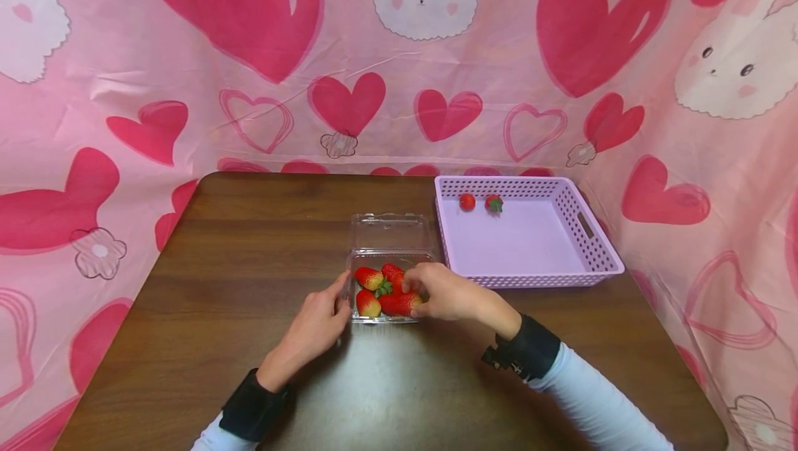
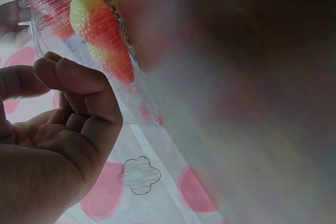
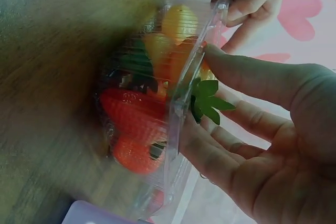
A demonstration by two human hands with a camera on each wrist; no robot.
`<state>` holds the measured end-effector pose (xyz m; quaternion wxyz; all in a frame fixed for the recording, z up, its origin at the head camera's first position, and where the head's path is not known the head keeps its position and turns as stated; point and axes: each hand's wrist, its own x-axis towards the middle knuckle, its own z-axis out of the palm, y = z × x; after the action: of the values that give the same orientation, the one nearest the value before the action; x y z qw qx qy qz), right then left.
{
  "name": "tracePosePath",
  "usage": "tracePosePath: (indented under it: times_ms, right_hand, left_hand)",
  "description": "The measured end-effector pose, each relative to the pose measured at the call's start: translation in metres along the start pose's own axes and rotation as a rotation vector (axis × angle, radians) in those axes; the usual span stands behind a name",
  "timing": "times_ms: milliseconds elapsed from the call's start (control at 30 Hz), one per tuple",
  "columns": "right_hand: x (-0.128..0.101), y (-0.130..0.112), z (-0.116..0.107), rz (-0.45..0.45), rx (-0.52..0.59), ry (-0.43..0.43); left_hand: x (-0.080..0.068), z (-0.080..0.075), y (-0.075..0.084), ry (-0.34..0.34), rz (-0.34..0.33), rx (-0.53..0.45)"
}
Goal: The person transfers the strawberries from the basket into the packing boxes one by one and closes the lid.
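Both hands work at a clear plastic clamshell box (image 1: 386,292) near the middle of the brown table (image 1: 249,264). Left hand (image 1: 314,326) touches the box's left wall with loosely curled fingers, holding nothing as far as the blurred wrist view shows. Right hand (image 1: 445,293) reaches into the box, its fingers closed around a strawberry (image 1: 399,303). Several more strawberries (image 1: 369,278) lie inside, and the lid stands open behind. Just beside it to the right sits a lilac perforated basket (image 1: 586,236) with two strawberries (image 1: 467,202) at its far edge.
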<state>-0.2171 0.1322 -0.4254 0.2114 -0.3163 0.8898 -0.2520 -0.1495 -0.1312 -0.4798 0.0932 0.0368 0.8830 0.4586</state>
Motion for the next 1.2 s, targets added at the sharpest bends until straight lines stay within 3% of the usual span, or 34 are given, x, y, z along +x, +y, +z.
tracePosePath:
  times_ms: [400, 1200]
  right_hand:
    - [0.002, 0.0009, 0.0016, -0.021, 0.017, -0.007]
    - [-0.0002, 0.0026, 0.0004, -0.013, 0.021, -0.002]
  left_hand:
    - [0.0008, 0.0002, 0.0, 0.046, 0.038, 0.043]
    - [0.0003, 0.0011, 0.0026, 0.025, 0.013, 0.024]
